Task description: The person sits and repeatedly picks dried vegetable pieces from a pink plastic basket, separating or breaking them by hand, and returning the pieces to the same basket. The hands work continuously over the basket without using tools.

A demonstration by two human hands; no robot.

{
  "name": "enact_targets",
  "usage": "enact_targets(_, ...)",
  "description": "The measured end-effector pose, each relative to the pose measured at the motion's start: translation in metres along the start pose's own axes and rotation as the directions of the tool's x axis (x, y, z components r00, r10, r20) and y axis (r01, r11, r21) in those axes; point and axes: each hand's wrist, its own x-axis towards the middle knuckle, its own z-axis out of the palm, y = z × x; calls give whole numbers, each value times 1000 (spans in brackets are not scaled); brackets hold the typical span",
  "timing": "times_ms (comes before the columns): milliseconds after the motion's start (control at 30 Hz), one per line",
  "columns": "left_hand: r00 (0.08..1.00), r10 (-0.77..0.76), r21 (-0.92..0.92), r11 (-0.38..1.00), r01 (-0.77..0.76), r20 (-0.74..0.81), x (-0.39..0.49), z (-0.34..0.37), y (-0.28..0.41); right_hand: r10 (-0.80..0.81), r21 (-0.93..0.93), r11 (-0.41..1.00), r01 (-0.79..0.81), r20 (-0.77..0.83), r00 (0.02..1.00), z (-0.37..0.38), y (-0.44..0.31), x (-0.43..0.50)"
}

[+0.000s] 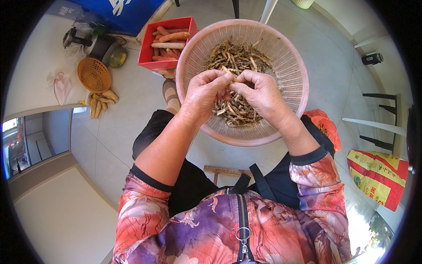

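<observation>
My left hand [205, 92] and my right hand [262, 90] meet above a wide pink plastic basket [292, 77]. Between the thumbs and fingertips of both is a small yellowish-brown dried pod [234, 79], partly covered by the fingers. Whether it is split cannot be seen. Below them, a heap of dry brown bean pods [237, 54] spreads over the basket's bottom, some of it hidden behind my hands. The basket stands in front of my spread knees.
Left of the basket, a red box [143, 54] holds reddish corn cobs [173, 37]. Farther left are an orange basket [94, 75], a squash [118, 57] and tan roots [98, 104]. At right lie a red plastic bag [333, 127] and a yellow-red sack [376, 178], near chair legs [376, 122].
</observation>
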Motion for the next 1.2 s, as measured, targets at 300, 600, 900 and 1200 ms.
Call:
enact_targets(300,992,126,72,989,-126,3,-4,4,-5,24,72,997,-25,13,1000,1,-1,-2)
enact_targets(600,997,75,57,996,-75,5,-5,5,-5,90,254,960,-115,107,990,-1,6,1)
enact_targets(900,996,75,-19,997,-76,-40,-7,4,-1,56,51,997,-61,96,994,1,1,3)
enact_targets(1200,993,113,74,991,-112,-15,-8,7,-5,119,192,972,-133,81,990,3,-2,-3)
